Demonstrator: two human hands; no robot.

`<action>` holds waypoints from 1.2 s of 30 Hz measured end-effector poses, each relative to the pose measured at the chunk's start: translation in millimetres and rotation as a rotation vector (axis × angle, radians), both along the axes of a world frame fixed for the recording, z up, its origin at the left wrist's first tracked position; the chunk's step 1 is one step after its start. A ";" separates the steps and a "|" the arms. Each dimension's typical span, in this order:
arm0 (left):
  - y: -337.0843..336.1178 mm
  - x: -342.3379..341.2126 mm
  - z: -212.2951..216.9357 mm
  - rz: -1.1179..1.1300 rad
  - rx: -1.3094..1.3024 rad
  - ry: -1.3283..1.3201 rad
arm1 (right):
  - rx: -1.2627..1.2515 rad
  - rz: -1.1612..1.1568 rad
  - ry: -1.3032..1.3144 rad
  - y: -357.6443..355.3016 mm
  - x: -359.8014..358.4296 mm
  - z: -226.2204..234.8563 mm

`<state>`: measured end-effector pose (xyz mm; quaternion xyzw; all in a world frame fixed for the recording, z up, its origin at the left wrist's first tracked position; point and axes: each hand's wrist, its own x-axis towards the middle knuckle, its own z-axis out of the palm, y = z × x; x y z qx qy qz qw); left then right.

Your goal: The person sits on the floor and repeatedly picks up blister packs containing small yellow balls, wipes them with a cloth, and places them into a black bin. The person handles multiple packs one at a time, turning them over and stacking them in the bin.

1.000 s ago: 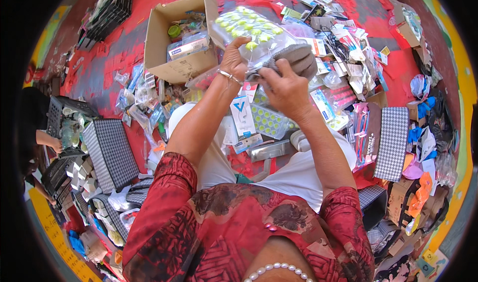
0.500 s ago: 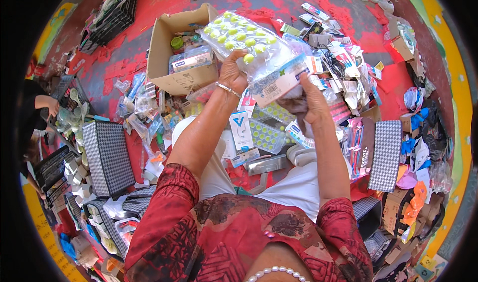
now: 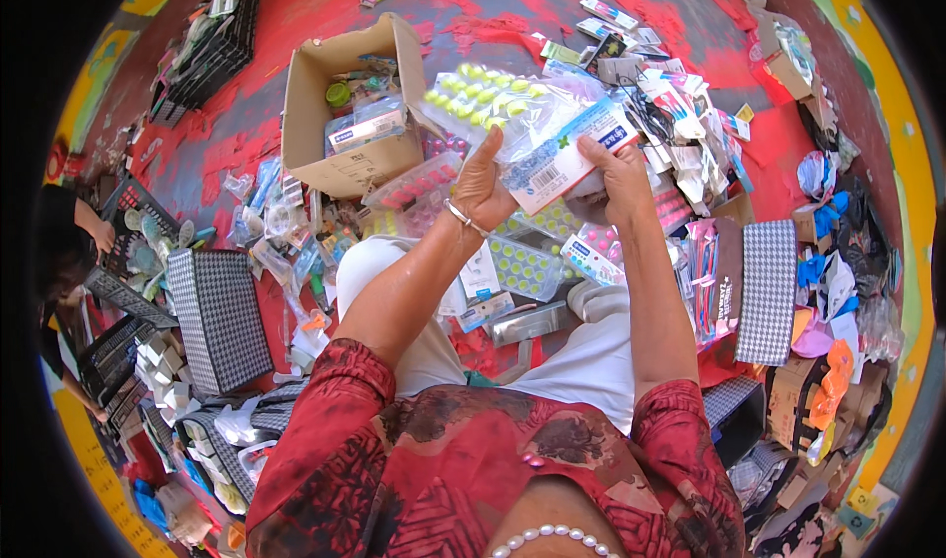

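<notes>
Both of my hands hold up a clear plastic pack of round yellow-green pieces (image 3: 483, 100) over my lap. A blue and white header card (image 3: 567, 159) forms the near end of the pack. My left hand (image 3: 483, 189) is closed on the pack's left edge, thumb uppermost. At the card's right end my right hand (image 3: 623, 176) grips it, thumb on top and the other fingers hidden underneath. Below lie a similar tray of yellow-green pieces (image 3: 525, 267), a small white packet (image 3: 481, 274) and a card with coloured dots (image 3: 593, 261).
An open cardboard box (image 3: 360, 164) with packaged goods stands ahead on the left. Loose packages (image 3: 680, 115) are heaped at the right. Houndstooth boxes stand at the left (image 3: 219, 317) and right (image 3: 767, 292). Another person's hand (image 3: 101, 233) shows beside a black crate at far left.
The pack has tilted, so its tray looks flatter and the header card faces up more. My left hand has shifted lower along the pack, and my right thumb lies across the card.
</notes>
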<state>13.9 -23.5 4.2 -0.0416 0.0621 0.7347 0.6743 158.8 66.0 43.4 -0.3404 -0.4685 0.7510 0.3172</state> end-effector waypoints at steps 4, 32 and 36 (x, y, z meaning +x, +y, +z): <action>3.2 -0.2 -12.1 -0.106 -0.108 -0.076 | 0.079 0.106 -0.175 0.0 3.7 -5.1; -5.9 10.1 11.8 -0.237 -0.045 0.579 | 0.107 -0.305 -0.090 64.3 58.9 2.6; -1.3 -8.2 -2.2 0.154 0.105 2.309 | -0.565 0.501 0.624 42.7 55.7 45.0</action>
